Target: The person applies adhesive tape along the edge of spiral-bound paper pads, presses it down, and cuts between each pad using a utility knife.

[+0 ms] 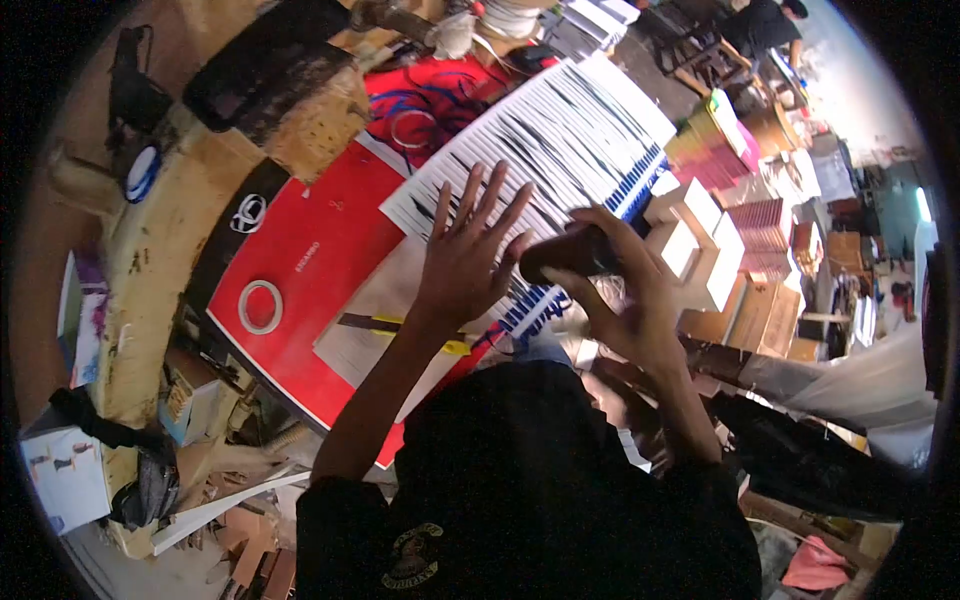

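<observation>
My left hand [470, 245] lies with its fingers spread on a white sheet [625, 110] marked with rows of lines and dark, uneven strips. My right hand [630, 290] is closed around a dark, rounded block-like object [570, 257], held at the sheet's near right side. What kind of object it is cannot be made out. Blue, comb-like strips [635, 185] run along the sheet's right edge. Beneath my left wrist is a beige board [365, 345], with a dark and yellow tool [385, 325] on it, partly hidden by my forearm.
A red board [310, 270] lies under the work, with a ring of tape [261, 307] on it. Blue and dark cords [430, 110] tangle behind. White boxes [700, 240] and stacked cartons [765, 310] stand to the right. Another person [765, 30] is far off at upper right.
</observation>
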`<state>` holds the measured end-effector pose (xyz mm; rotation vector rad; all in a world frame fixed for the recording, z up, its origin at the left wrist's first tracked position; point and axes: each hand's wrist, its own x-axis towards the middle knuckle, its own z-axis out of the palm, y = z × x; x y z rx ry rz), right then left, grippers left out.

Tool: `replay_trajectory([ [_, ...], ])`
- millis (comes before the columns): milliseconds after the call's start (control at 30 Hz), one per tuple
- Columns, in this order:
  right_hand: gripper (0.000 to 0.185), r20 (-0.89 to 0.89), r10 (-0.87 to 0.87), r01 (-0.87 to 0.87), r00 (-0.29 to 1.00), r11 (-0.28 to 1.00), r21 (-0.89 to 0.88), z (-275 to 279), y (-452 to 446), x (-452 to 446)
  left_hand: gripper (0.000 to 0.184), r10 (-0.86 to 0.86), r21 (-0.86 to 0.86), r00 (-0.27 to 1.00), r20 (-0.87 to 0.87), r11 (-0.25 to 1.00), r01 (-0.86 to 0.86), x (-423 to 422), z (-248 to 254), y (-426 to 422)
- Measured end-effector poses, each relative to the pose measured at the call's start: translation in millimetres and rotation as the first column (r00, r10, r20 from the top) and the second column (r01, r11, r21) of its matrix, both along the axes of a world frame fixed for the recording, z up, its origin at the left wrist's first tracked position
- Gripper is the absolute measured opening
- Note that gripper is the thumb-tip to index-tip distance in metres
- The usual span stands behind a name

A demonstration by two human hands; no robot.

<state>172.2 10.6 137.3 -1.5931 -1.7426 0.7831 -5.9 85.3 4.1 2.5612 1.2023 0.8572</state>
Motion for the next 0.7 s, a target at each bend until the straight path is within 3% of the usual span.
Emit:
replay_trajectory([
  [33, 0.058, 0.006, -0.012, 0.012, 1.000, 0.991, 0.133, 1.4, -15.9, 5.4, 0.058, -0.005, -0.008, 0.999, -0.039, 1.000, 0.005, 13.1, -7.4, 0.6],
  [100, 0.065, -0.024, -0.085, 0.088, 0.996, 0.981, 0.174, 13.7, -55.9, 3.6, 0.061, -0.006, -0.029, 0.998, -0.070, 1.000, 0.004, 22.2, -13.9, -3.4],
  [200, 0.063, 0.238, 0.278, -0.277, 0.931, 0.960, -0.039, -38.3, -75.6, 4.2, 0.060, 0.013, -0.036, 0.984, -0.179, 0.999, -0.020, 22.2, -14.6, -1.5],
  [333, 0.054, 0.181, 0.256, -0.228, 0.950, 0.960, -0.163, -58.3, -73.5, -6.1, 0.058, 0.001, -0.003, 0.978, -0.209, 1.000, -0.002, 21.6, -13.3, -0.1],
  [400, 0.046, -0.051, 0.087, -0.083, 0.995, 0.994, 0.070, -29.9, -80.2, -4.7, 0.058, 0.002, 0.008, 0.984, -0.180, 1.000, 0.000, 23.2, -12.2, 1.2],
  [467, 0.048, -0.367, -0.077, -0.088, 0.927, 0.906, -0.414, -70.6, -78.9, 11.9, 0.058, 0.007, -0.025, 0.976, -0.219, 1.000, -0.013, 22.6, -11.9, -0.3],
  [500, 0.051, -0.236, 0.144, -0.204, 0.961, 0.945, -0.254, -81.2, -73.0, 11.2, 0.058, 0.010, -0.014, 0.974, -0.226, 1.000, -0.014, 22.8, -11.0, -0.8],
  [567, 0.057, 0.067, 0.393, -0.393, 0.917, 0.919, -0.019, -89.1, -66.7, 14.9, 0.057, 0.020, -0.005, 0.968, -0.252, 1.000, -0.022, 24.5, -8.5, 0.8],
  [667, 0.059, 0.182, 0.497, -0.513, 0.848, 0.857, 0.049, -102.8, -61.8, 25.0, 0.058, 0.011, -0.059, 0.949, -0.315, 0.998, -0.032, 24.9, -3.6, -1.4],
  [700, 0.054, 0.241, 0.469, -0.510, 0.850, 0.847, 0.150, -93.4, -48.6, 30.1, 0.058, -0.006, -0.093, 0.946, -0.325, 0.995, -0.026, 23.7, -3.0, -5.1],
])
